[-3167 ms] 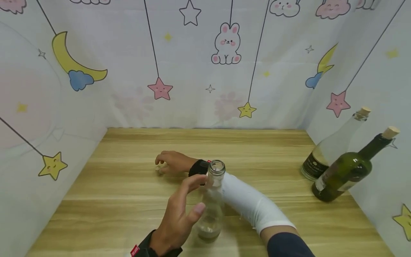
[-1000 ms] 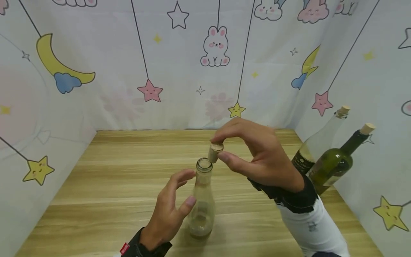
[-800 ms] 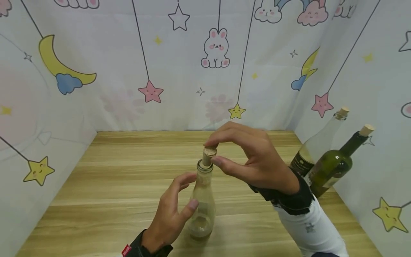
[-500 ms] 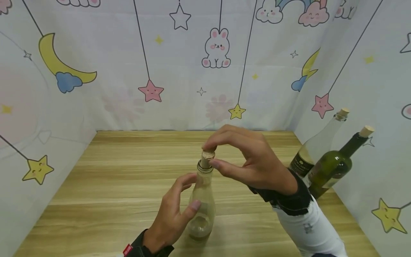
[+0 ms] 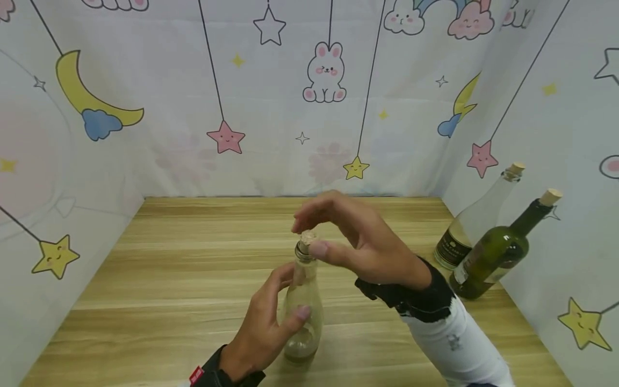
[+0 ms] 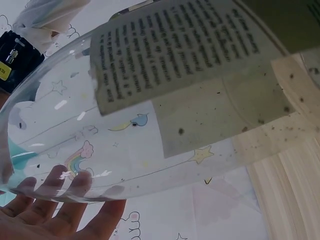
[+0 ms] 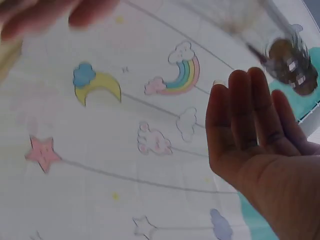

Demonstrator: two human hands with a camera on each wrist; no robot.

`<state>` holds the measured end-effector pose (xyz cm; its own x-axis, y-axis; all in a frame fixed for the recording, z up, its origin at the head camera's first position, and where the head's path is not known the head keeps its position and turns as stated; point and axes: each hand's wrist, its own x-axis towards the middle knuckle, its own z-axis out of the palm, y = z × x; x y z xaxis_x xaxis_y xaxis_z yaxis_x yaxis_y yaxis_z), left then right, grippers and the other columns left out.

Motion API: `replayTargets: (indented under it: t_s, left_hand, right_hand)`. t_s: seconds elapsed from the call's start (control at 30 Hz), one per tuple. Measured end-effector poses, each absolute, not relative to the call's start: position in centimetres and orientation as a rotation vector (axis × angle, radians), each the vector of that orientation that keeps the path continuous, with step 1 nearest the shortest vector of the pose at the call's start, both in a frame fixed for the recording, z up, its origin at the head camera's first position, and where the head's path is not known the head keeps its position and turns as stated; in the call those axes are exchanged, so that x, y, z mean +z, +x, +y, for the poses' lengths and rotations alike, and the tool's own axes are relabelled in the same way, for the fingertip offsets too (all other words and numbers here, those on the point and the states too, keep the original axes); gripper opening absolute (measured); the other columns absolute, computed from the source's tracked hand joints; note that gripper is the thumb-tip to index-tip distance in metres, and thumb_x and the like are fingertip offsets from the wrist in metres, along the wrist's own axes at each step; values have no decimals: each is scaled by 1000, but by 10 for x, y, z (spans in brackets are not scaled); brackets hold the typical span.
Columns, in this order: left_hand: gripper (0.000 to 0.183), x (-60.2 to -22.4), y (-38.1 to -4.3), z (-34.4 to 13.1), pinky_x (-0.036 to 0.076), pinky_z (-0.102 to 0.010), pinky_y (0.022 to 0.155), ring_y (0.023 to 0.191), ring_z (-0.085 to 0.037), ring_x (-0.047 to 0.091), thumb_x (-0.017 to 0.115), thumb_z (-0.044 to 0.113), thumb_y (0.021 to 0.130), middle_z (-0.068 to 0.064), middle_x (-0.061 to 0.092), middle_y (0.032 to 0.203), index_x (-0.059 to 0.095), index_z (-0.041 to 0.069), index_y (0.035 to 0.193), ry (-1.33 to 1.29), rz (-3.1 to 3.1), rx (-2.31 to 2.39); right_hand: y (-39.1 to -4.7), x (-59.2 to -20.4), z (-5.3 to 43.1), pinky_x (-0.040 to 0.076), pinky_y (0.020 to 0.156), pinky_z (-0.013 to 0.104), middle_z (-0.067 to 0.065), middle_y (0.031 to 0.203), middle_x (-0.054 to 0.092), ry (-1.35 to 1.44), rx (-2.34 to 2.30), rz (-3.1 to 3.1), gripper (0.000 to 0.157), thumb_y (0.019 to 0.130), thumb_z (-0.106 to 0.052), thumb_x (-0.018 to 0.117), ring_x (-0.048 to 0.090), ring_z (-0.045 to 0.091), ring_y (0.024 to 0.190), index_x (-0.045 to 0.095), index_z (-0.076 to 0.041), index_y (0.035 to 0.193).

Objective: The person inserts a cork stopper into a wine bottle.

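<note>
A clear glass bottle [image 5: 304,301] stands upright on the wooden table, a cork [image 5: 308,237] seated in its mouth with the top showing. My left hand [image 5: 266,322] holds the bottle's body, thumb in front and fingers behind; in the left wrist view its fingertips touch the glass beside a printed label [image 6: 175,55]. Over the bottle's mouth is my right hand [image 5: 358,239], its fingers arched above the cork and its thumb close in front. In the right wrist view the fingers of this hand [image 7: 260,130] extend beside the blurred bottle neck.
At the table's right side stand two corked bottles, a clear one [image 5: 454,247] with a black label and a green one [image 5: 503,250]. Cloth walls [image 5: 271,177] with cartoon prints enclose the wooden table [image 5: 193,269] at the back and sides.
My right hand brought the cork from the table's left to the bottle's mouth. It set the cork in, sank it lower, then loosened its fingers. My left thumb moved onto the bottle.
</note>
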<state>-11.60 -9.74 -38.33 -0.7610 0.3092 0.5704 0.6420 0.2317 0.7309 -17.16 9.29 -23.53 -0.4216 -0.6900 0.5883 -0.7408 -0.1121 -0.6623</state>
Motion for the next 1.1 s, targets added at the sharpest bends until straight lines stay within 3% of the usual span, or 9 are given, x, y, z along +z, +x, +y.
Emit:
replayTargets:
  t_s: [0.1,0.2,0.27,0.33,0.43,0.63,1.1]
  left_hand:
    - [64,-385,-116,-96,49,-57,98,126,-24,55,66,9,89,-3,53,141,38,18,146,-876,-2204,-1577]
    - [77,-388,-116,-94,50,-54,98,127,-25,54,70,9,88,-6,50,147,30,18,153,-871,-2231,-1626]
    - [77,-390,-116,-93,52,-52,96,124,-25,56,74,11,87,-7,52,144,33,18,152,-869,-2255,-1623]
    - [70,-391,-116,-91,53,-49,95,121,-23,57,76,13,87,-7,55,138,39,17,147,-865,-2274,-1596]
    - [58,-392,-116,-89,53,-44,95,117,-20,57,79,16,86,-3,59,129,47,17,134,-855,-2293,-1539]
    - [57,-392,-115,-86,57,-41,92,115,-15,59,77,14,88,-3,58,133,45,15,135,-805,-2307,-1579]
    - [43,-393,-115,-84,57,-46,90,107,-13,62,74,16,92,-1,63,121,48,16,127,-772,-2351,-1592]
  right_hand:
    - [-173,-243,83,54,91,32,24,106,63,1662,1930,-2141,50,106,-36,40,64,28,101,54,10,119]
    - [-173,-251,73,55,83,30,18,99,66,1690,2274,-2118,50,107,-26,28,65,23,94,53,18,113]
    - [-172,-256,68,54,73,27,12,89,68,1702,2465,-2065,51,104,-21,24,66,19,84,50,23,104]
    - [-171,-258,65,52,66,25,1,78,67,1683,2572,-2049,53,103,-23,25,66,16,74,49,24,94]
    - [-170,-261,63,49,60,26,-2,65,61,1658,2649,-2062,52,99,-26,26,63,15,62,47,18,82]
    - [-169,-264,58,47,56,26,-5,61,53,1658,2696,-2029,42,96,-26,26,51,13,53,44,2,69]
    - [-166,-269,54,49,54,24,-5,59,47,1669,2675,-1918,41,94,-20,25,38,15,44,34,8,66]
